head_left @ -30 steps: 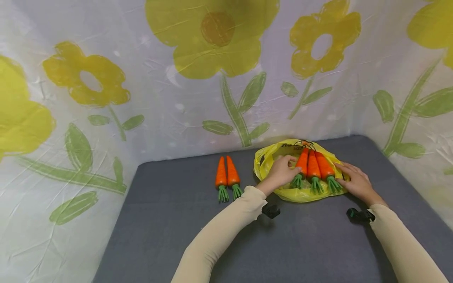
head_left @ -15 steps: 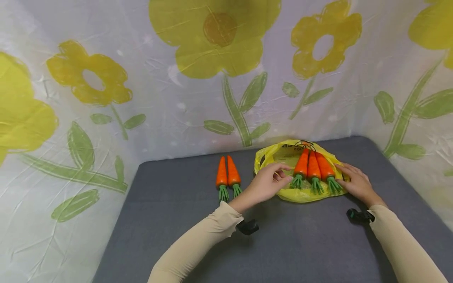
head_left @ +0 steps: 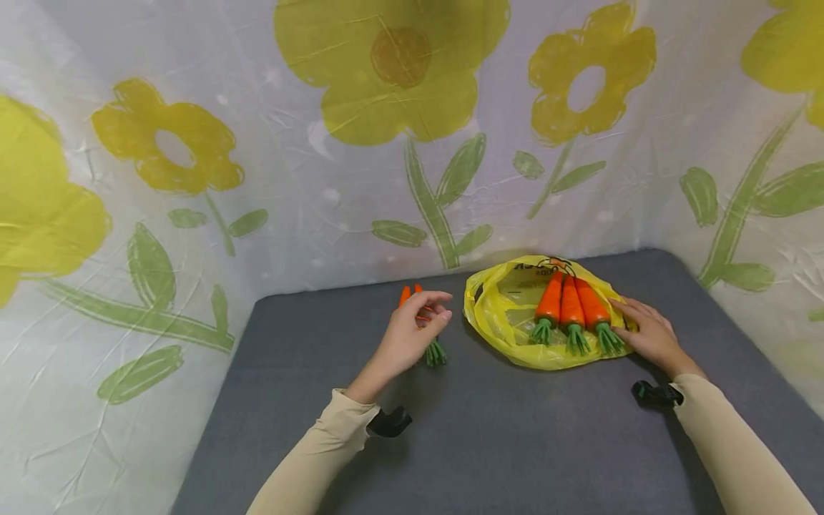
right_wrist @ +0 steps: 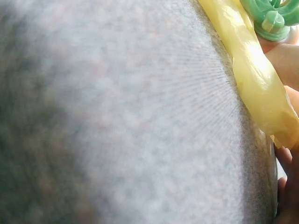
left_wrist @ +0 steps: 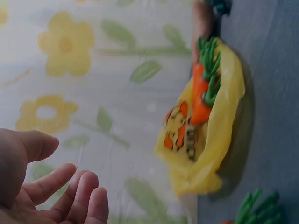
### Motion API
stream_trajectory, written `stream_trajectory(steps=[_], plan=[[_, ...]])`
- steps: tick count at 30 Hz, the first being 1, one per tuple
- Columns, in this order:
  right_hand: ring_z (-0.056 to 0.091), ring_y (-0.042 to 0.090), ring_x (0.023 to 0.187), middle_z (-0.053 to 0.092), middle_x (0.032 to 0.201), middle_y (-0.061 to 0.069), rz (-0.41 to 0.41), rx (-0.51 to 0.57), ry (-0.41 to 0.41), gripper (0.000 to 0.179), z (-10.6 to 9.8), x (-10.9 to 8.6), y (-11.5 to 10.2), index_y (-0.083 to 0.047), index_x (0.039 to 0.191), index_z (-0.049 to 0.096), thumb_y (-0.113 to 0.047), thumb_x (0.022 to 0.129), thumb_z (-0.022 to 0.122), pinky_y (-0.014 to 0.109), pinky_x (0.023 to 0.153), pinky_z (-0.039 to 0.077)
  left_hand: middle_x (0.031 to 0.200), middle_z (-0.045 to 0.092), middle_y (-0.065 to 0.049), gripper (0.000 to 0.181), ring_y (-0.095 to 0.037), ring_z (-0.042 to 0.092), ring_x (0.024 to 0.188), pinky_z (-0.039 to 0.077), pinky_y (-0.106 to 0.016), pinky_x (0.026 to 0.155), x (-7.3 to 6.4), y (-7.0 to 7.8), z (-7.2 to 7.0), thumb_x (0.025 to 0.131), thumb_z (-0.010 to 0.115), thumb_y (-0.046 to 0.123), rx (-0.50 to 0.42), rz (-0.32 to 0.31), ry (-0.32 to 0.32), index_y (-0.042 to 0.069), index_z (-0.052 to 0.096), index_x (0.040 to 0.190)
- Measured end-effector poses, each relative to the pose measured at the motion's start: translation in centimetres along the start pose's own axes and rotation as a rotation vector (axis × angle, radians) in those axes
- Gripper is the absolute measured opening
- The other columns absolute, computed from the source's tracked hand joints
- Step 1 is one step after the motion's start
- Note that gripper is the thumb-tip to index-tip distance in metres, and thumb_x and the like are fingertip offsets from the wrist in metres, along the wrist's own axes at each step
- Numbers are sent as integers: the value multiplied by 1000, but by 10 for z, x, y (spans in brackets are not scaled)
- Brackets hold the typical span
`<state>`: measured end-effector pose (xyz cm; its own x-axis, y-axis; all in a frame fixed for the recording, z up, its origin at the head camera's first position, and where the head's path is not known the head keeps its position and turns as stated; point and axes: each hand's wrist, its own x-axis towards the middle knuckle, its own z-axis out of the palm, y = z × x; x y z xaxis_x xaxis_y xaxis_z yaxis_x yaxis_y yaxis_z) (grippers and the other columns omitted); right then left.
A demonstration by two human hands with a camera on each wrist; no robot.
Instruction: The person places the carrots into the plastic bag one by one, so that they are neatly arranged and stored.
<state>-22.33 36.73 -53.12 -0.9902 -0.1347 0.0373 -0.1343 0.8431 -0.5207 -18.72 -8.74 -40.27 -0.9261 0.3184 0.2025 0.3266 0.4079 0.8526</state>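
My left hand (head_left: pixel 405 340) hovers over the two toy carrots (head_left: pixel 435 353) lying on the table. Its fingers are loosely bent, and the left wrist view shows nothing between them. That hand hides much of both carrots. To the right lies a yellow plastic bag (head_left: pixel 492 332), its mouth spread wide. Three orange toy carrots (head_left: pixel 571 304) with green tops lie side by side in it. At the bag's right edge, my right hand (head_left: pixel 650 336) grips the rim. In the right wrist view the thumb is inside the yellow plastic (right_wrist: pixel 259 81) and the other fingers are outside.
A grey cloth-covered table (head_left: pixel 515 436) spreads under everything. Behind it hangs a pale curtain (head_left: pixel 290 214) printed with yellow flowers, which also closes in both sides. Dark wrist mounts sit on the left (head_left: pixel 389 422) and right (head_left: pixel 655 393) forearms.
My left hand has left the carrots in the bag and moved left over the two carrots on the table. The right hand and the bag stay where they were.
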Motion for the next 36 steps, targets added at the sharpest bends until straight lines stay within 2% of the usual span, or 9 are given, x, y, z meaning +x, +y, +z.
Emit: stream_trajectory(steps=[3, 8, 13, 22, 25, 28, 32, 36], plan=[[21, 57, 139, 28, 155, 33, 0, -4, 6, 64, 0, 0, 1, -7, 154, 33, -35, 100, 53, 73, 105, 13, 109, 64, -6, 29, -18, 61, 96, 50, -31, 85, -3, -9, -13, 99, 62, 24, 3, -29, 73, 16, 64, 126], [21, 58, 139, 28, 155, 33, 0, -7, 5, 64, 0, -1, 2, -8, 154, 32, -35, 101, 53, 74, 105, 13, 103, 61, -11, 29, -19, 56, 88, 47, -27, 78, -4, -30, -30, 99, 61, 19, -17, -67, 196, 10, 64, 126], [21, 58, 138, 29, 154, 33, -5, -11, 9, 64, 1, -2, 2, -8, 154, 33, -34, 100, 54, 73, 105, 14, 102, 59, -12, 32, -16, 52, 85, 44, -26, 74, -3, -54, -38, 99, 61, 19, -2, -132, 257, 8, 61, 129], [19, 58, 140, 25, 156, 33, -1, -4, -10, 64, -1, -1, -1, -8, 155, 30, -35, 101, 52, 74, 106, 12, 106, 60, -15, 41, -19, 56, 84, 44, -27, 67, -1, -94, -37, 98, 62, 23, 40, -254, 248, 7, 55, 135], [19, 58, 140, 25, 156, 33, 4, -7, -12, 64, -1, -1, -2, -8, 155, 30, -35, 101, 52, 74, 106, 12, 103, 59, -13, 40, -18, 57, 83, 43, -26, 66, 0, -108, -35, 98, 62, 25, 59, -297, 238, 8, 56, 134], [18, 58, 140, 25, 156, 33, 8, -5, -14, 65, -1, -1, -2, -8, 155, 30, -35, 101, 52, 74, 106, 11, 99, 59, -12, 42, -17, 58, 81, 44, -25, 65, 1, -121, -32, 98, 62, 25, 76, -322, 216, 5, 55, 135], [19, 58, 140, 26, 156, 33, 10, -6, -12, 64, -1, -2, -2, -8, 155, 31, -35, 101, 52, 74, 106, 12, 99, 59, -13, 48, -19, 57, 79, 44, -28, 66, 1, -131, -29, 99, 61, 27, 79, -360, 165, 1, 51, 138], [18, 58, 140, 25, 156, 33, 16, -1, -17, 64, 0, -2, -2, -8, 155, 31, -36, 101, 52, 74, 106, 11, 109, 58, -16, 53, -22, 56, 87, 45, -32, 73, 1, -137, -27, 100, 59, 32, 95, -417, 114, 3, 47, 142]])
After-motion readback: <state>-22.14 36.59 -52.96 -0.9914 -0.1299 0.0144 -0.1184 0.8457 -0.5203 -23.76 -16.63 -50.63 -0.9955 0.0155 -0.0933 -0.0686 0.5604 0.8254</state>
